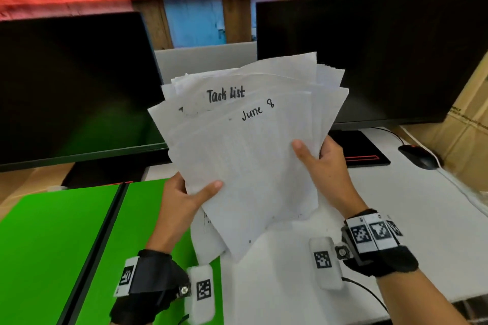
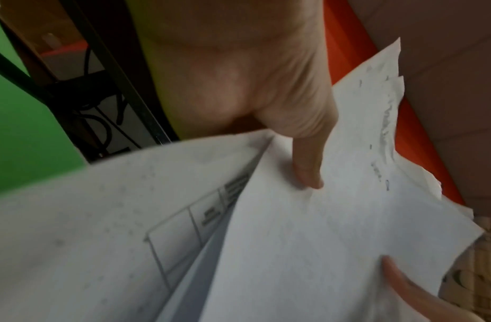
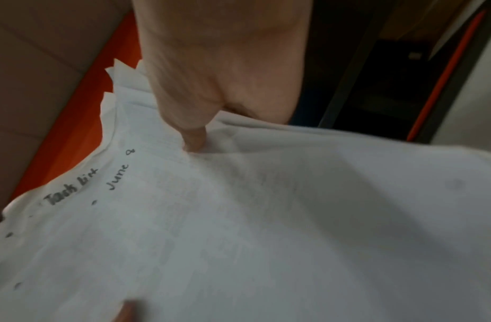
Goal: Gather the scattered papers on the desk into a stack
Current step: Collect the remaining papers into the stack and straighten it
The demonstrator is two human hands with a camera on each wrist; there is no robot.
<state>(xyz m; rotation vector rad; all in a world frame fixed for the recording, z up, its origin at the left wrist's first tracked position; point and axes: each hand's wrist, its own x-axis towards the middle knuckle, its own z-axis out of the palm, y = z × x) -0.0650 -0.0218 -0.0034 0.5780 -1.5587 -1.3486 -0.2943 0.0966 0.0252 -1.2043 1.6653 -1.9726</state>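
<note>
Above the desk (image 1: 396, 219) we've got the papers (image 1: 245, 145) fanned — light, floppy, slippery — left hand (image 1: 184, 198) and right hand (image 1: 324, 163) each pinching a side edge; we'd grip lower.

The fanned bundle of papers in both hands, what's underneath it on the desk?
Under the bundle of papers at least one more sheet lies on the white desk, beside the green panel. Most of that sheet is covered, so I cannot count what lies there.
</note>
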